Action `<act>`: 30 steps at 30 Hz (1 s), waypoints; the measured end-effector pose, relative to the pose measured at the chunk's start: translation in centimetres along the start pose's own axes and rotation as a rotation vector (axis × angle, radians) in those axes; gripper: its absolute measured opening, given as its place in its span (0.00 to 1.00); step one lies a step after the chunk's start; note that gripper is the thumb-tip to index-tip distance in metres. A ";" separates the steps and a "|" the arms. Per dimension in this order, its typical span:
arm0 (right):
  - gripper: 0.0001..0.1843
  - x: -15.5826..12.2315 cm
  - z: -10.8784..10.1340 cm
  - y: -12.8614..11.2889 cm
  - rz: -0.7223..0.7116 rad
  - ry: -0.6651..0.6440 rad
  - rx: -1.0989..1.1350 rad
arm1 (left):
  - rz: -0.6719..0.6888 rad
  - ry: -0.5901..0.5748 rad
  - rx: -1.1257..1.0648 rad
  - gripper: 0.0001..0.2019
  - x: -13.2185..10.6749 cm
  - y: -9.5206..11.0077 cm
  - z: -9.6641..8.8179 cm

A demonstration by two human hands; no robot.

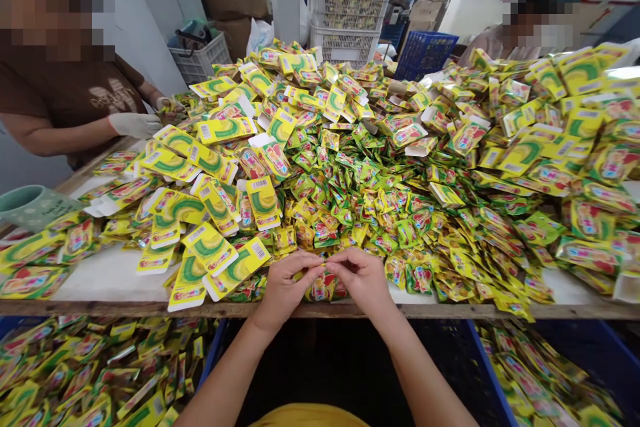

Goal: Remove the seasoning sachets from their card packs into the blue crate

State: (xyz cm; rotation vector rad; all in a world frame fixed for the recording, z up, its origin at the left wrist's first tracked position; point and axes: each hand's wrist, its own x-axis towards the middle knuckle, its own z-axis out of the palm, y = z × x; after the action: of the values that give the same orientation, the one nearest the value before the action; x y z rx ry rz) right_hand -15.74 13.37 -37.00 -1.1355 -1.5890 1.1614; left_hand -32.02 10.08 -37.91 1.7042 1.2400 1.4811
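My left hand (293,280) and my right hand (364,279) meet at the table's front edge, thumbs and fingertips pinched together. Between and below them shows a small yellow and red printed packet (321,288), partly hidden by my fingers. Just beyond lies a heap of small green and yellow candy sachets (350,180). To the left of my left hand are flat yellow cardboard boxes (235,267) with green swirls and barcodes, some with open white flaps. More yellow sachets (465,260) spread to the right of my right hand.
Below the table edge (125,308) stand blue crates (493,373) with filled packs. A mug (35,207) sits at the left. One co-worker's gloved hand (135,125) works at the left; another person (540,13) is at the back right. White crates (350,7) are stacked behind.
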 end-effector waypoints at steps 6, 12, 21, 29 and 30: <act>0.02 -0.5 -0.3 -0.9 -0.260 -0.031 -0.167 | 0.012 -0.041 0.028 0.10 -0.5 -0.4 -0.6; 0.10 -2.5 0.8 -0.3 -0.361 0.050 -0.168 | 0.113 -0.106 0.140 0.16 -2.1 -1.2 -0.9; 0.19 -4.8 -6.6 1.5 -0.290 0.262 -0.596 | 0.172 -0.269 0.221 0.20 -2.6 -0.6 0.1; 0.13 -4.2 -16.9 4.0 -0.014 0.108 -0.892 | -0.184 0.149 0.244 0.14 -5.1 1.5 -7.4; 0.16 -4.2 -16.7 4.0 0.042 0.112 -0.768 | -0.225 0.050 0.294 0.13 -6.6 1.2 -10.0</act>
State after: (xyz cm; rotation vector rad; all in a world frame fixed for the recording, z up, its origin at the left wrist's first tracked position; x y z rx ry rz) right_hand 1.89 13.41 -37.72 -1.6793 -1.9880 0.4789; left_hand -41.03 2.07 -37.48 1.6479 1.6843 1.2626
